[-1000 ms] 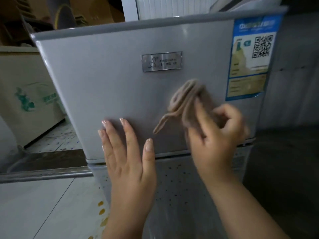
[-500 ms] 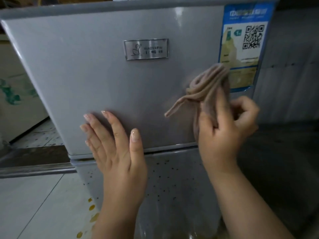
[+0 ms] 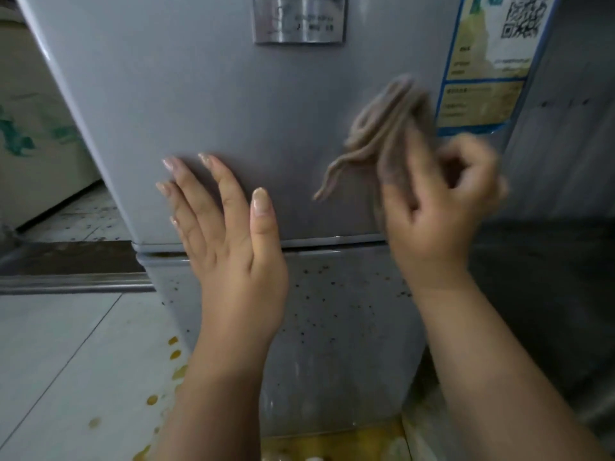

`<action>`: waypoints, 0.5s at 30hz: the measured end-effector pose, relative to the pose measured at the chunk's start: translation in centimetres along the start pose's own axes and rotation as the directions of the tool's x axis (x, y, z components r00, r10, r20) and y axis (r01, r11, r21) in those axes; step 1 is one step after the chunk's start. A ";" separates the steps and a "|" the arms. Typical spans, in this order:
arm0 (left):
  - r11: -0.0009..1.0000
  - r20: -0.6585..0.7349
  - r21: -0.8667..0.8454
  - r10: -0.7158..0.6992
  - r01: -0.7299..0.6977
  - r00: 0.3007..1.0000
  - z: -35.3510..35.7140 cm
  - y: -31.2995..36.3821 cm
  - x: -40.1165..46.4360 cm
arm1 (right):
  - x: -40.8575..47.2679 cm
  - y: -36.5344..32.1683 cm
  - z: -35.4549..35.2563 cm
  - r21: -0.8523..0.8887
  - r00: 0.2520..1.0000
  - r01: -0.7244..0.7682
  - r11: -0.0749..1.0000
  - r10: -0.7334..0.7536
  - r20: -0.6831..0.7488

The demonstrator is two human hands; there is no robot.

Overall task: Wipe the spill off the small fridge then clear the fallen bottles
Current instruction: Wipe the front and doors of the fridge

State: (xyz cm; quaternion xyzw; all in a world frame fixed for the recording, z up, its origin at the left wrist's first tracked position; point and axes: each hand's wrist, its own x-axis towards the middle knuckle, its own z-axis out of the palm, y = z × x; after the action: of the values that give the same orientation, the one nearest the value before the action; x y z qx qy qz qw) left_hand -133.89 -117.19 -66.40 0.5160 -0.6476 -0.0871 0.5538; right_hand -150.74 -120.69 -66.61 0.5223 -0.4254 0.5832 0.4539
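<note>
On fridge door point(image 3: 206, 94) | left hand point(image 3: 229, 241) flat | right hand point(image 3: 436, 211) gripping cloth point(image 3: 386, 128) | label point(image 3: 489, 61) unreadable

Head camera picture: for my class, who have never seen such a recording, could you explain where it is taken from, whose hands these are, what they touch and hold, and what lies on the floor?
The picture comes from a wide-angle camera worn on a person's head, looking forward and down, so the two bare arms reaching in from below belong to the wearer. There is no machine here. In front stands a small grey fridge with a metal nameplate and a blue-edged label bearing a QR code. The left hand lies flat, fingers straight, against the upper door. The right hand grips a bunched beige cloth held against that door beside the label; the hand is blurred. The lower door is speckled with dark spots. On the pale floor tiles, yellow drops and a yellow puddle lie at the fridge's foot. No bottles can be clearly made out.
</note>
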 end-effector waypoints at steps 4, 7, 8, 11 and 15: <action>0.999 0.003 -0.037 -0.007 0.007 1.000 0.0 0.2 -0.1 | 0.9 0.3 0.3 0.076 0.820 -0.524 0.849 0.526 -0.224; 0.999 -0.021 -0.029 -0.024 0.024 0.999 0.4 0.3 0.0 | 0.2 -3.9 0.9 0.075 0.771 -0.603 0.794 0.604 -0.199; 0.999 -0.032 -0.024 -0.030 0.030 0.999 0.6 0.4 0.1 | -0.4 -5.5 1.0 0.068 0.829 -0.538 0.840 0.542 -0.141; 0.998 -0.047 -0.034 -0.047 0.046 0.998 0.9 0.9 0.2 | -2.0 -7.5 0.9 0.032 0.976 -0.210 0.977 0.208 0.064; 0.994 -0.038 -0.076 -0.083 0.080 0.996 0.9 1.4 0.1 | -1.0 -3.7 0.6 -0.060 0.994 -0.111 0.992 0.110 -0.019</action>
State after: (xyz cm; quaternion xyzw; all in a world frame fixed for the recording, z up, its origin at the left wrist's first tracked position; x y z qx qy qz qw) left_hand -135.35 -117.04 -65.72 0.5225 -0.6109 -0.1231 0.5819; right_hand -146.93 -120.53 -67.45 0.4794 -0.4678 0.5981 0.4400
